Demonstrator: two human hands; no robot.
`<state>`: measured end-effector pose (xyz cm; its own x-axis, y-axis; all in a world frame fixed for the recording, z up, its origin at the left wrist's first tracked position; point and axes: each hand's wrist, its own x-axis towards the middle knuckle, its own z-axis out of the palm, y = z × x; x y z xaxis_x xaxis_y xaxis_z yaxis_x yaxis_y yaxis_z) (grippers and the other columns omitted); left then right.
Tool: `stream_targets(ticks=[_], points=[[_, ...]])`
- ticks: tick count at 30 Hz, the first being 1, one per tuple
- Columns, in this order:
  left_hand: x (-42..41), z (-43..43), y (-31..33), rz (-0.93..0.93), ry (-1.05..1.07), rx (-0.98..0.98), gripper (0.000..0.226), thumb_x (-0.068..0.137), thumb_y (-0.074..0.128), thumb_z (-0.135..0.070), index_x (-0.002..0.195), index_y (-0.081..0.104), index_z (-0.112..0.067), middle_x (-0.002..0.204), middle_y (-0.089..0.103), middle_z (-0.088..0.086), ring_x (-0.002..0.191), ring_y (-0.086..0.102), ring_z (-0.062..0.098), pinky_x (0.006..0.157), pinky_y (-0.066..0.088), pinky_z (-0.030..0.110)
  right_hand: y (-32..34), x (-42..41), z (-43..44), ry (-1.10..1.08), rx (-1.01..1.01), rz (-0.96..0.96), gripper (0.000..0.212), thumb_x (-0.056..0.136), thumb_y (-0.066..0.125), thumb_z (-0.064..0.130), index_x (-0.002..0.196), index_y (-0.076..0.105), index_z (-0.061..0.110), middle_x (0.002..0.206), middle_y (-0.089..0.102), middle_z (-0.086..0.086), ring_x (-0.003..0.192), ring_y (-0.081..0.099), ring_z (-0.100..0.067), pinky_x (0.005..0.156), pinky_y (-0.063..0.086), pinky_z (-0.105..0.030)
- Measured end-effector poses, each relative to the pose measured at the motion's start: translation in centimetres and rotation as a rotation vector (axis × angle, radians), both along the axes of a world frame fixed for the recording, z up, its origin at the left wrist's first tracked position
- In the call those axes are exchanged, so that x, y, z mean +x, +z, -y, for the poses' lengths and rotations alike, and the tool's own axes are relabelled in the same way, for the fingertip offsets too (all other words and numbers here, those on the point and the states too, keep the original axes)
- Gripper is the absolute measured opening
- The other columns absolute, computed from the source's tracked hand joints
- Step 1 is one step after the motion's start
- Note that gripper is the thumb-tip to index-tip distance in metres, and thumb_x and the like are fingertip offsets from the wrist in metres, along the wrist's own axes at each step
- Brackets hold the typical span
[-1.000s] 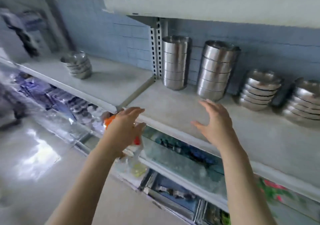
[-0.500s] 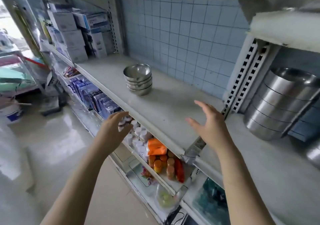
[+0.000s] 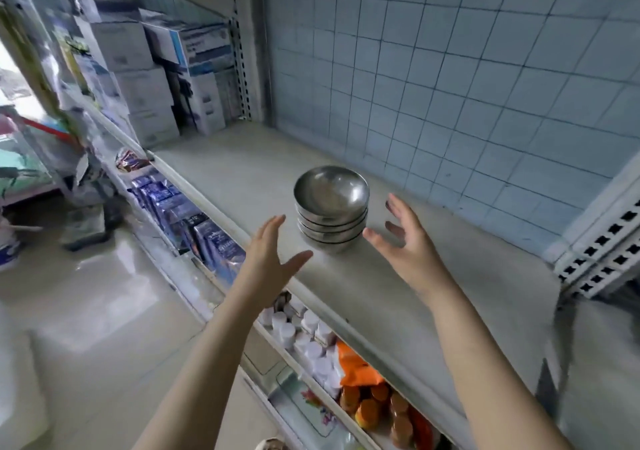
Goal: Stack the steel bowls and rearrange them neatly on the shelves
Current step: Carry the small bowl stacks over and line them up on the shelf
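1. Nearest me, two bare forearms reach up from below toward the shelf [image 3: 242, 179].
2. Under the forearms, on a lower shelf, stand white bottles [image 3: 298, 325], an orange packet [image 3: 353, 363] and some orange-lidded jars [image 3: 367, 411].
3. The left grip [image 3: 268, 259] holds nothing. Its fingers are straight and its thumb is spread wide. It hovers over the shelf's front edge, just short of the bowls and apart from them.
4. The right grip [image 3: 405, 245] is also spread and holds nothing, with its fingers lightly curved. Its thumb tip is very near the lower bowls, though I cannot tell whether it touches.
5. Between the two grips, slightly beyond them, sits the stack of steel bowls [image 3: 332, 214]. They are nested upright on the shelf, with the top bowl's hollow facing up.
6. Left of the left grip and lower down, blue packets [image 3: 194, 221] line a lower shelf above a glossy floor [image 3: 86, 311].
7. To the right of the right grip runs a white perforated upright [image 3: 602, 252].
8. Beyond both grips rises a pale blue tiled wall [image 3: 450, 86]. Far beyond the left grip, cardboard boxes [image 3: 138, 69] are piled at the shelf's end.
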<state>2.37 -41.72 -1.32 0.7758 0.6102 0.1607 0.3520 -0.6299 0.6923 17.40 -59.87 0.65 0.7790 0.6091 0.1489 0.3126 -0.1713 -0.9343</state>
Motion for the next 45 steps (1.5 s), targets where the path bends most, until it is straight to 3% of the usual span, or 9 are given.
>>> stream_targets(ticks=[4,7,13,16,21,26,31,36,45], points=[[3.5,-3.7,-1.1,0.05,-0.171,-0.223,0.1,0.075,0.076,-0.049,0.153,0.022,-0.019,0.156,0.034,0.006,0.142,0.034,0.021,0.117,0.029,0.037,-1.4,0.0,-3.2,0.013,0.077,-0.116,0.087,0.075,0.08,0.044,0.146,0.03,0.047,0.15,0.031,0.031,0.139,0.036,0.001,0.102,0.042,-0.021],[5.4,-6.4,-2.1,0.108,-0.348,-0.335,0.106,0.062,0.074,-0.071,0.148,0.032,-0.025,0.148,0.043,-0.001,0.135,0.042,0.014,0.112,0.036,0.033,-2.1,0.1,-4.6,-0.023,0.129,-0.134,0.083,0.077,0.08,0.02,0.147,0.038,0.031,0.148,0.044,0.021,0.136,0.043,0.001,0.096,0.048,-0.02],[7.1,-9.0,-3.2,0.175,-0.587,-0.49,0.094,0.071,0.081,-0.039,0.147,0.032,-0.014,0.136,0.056,0.003,0.128,0.052,0.009,0.106,0.046,0.035,-3.2,-1.0,-5.8,-0.218,0.132,-0.114,0.079,0.074,0.081,-0.002,0.137,0.047,0.032,0.131,0.059,0.024,0.119,0.059,0.0,0.086,0.054,-0.025],[7.3,-9.5,-3.0,0.182,-0.665,-0.493,0.095,0.07,0.078,-0.038,0.148,0.028,-0.016,0.137,0.054,0.0,0.128,0.051,0.005,0.105,0.047,0.029,-3.6,-1.7,-6.4,-0.305,0.145,-0.106,0.076,0.074,0.081,0.0,0.134,0.05,0.036,0.134,0.058,0.024,0.127,0.054,-0.004,0.088,0.054,-0.027],[8.2,-10.7,-2.5,0.217,-0.735,-0.421,0.106,0.066,0.071,-0.072,0.152,0.021,-0.035,0.146,0.044,-0.012,0.134,0.044,0.004,0.108,0.042,0.033,-3.7,-2.8,-6.8,-0.37,0.127,-0.104,0.081,0.072,0.083,0.013,0.143,0.045,0.027,0.144,0.052,0.014,0.132,0.051,-0.011,0.089,0.054,-0.028],[8.5,-10.6,-1.5,0.288,-0.712,-0.295,0.076,0.065,0.06,-0.079,0.13,0.03,-0.053,0.128,0.034,-0.043,0.117,0.038,-0.022,0.094,0.026,-0.004,-3.7,-3.4,-7.1,-0.4,0.058,-0.087,0.096,0.068,0.086,0.025,0.151,0.036,0.025,0.146,0.05,0.014,0.135,0.047,-0.008,0.1,0.051,-0.041],[9.3,-10.8,-2.2,0.275,-0.719,-0.318,0.094,0.058,0.052,-0.092,0.136,0.031,-0.044,0.129,0.033,-0.04,0.124,0.037,-0.006,0.103,0.034,0.023,-4.1,-3.8,-7.5,-0.449,0.076,-0.109,0.114,0.062,0.088,0.03,0.156,0.024,0.02,0.153,0.043,0.007,0.14,0.042,-0.007,0.106,0.047,-0.045],[9.6,-11.0,-2.8,0.237,-0.742,-0.445,0.113,0.056,0.062,-0.087,0.145,0.039,-0.021,0.137,0.052,-0.007,0.13,0.047,0.009,0.1,0.043,0.022,-4.7,-3.9,-7.6,-0.477,0.071,-0.096,0.114,0.061,0.088,0.03,0.155,0.025,0.019,0.153,0.044,0.008,0.139,0.042,-0.006,0.107,0.046,-0.045],[9.9,-11.2,-3.1,0.229,-0.761,-0.459,0.106,0.059,0.065,-0.083,0.142,0.041,-0.022,0.135,0.055,-0.004,0.126,0.051,0.01,0.1,0.05,0.036,-4.5,-4.4,-7.8,-0.481,0.062,-0.077,0.114,0.062,0.09,0.043,0.155,0.027,0.021,0.154,0.042,0.009,0.141,0.04,-0.006,0.107,0.045,-0.048]])
